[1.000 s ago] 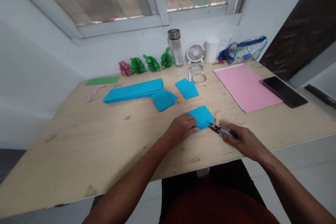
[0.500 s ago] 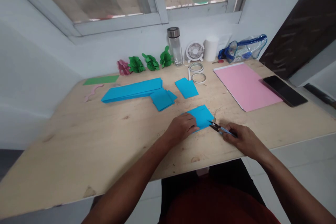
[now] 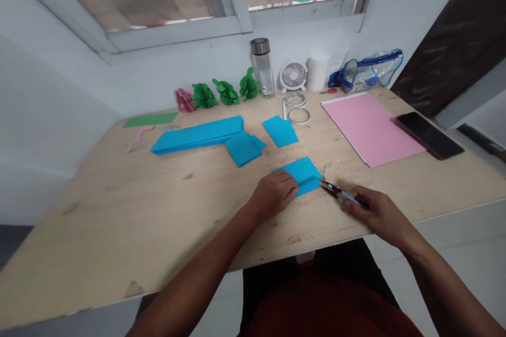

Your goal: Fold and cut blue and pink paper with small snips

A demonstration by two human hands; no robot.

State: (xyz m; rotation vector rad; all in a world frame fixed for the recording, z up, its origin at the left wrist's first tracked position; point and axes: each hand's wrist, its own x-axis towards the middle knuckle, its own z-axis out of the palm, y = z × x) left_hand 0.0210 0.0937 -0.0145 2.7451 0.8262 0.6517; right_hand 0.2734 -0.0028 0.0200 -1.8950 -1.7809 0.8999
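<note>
Gripping scissors point(image 3: 345, 197) near the front edge of the surface point(image 3: 158, 210), your right hand point(image 3: 375, 212) lay right of the blue paper point(image 3: 303, 171); your left hand point(image 3: 274, 192) covered its near-left corner, grip unclear.

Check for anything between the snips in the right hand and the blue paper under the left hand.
Nothing visible does: the snips in the right hand have their tips at the right edge of the blue paper. The left hand covers its left part, clear of the tips.
</note>
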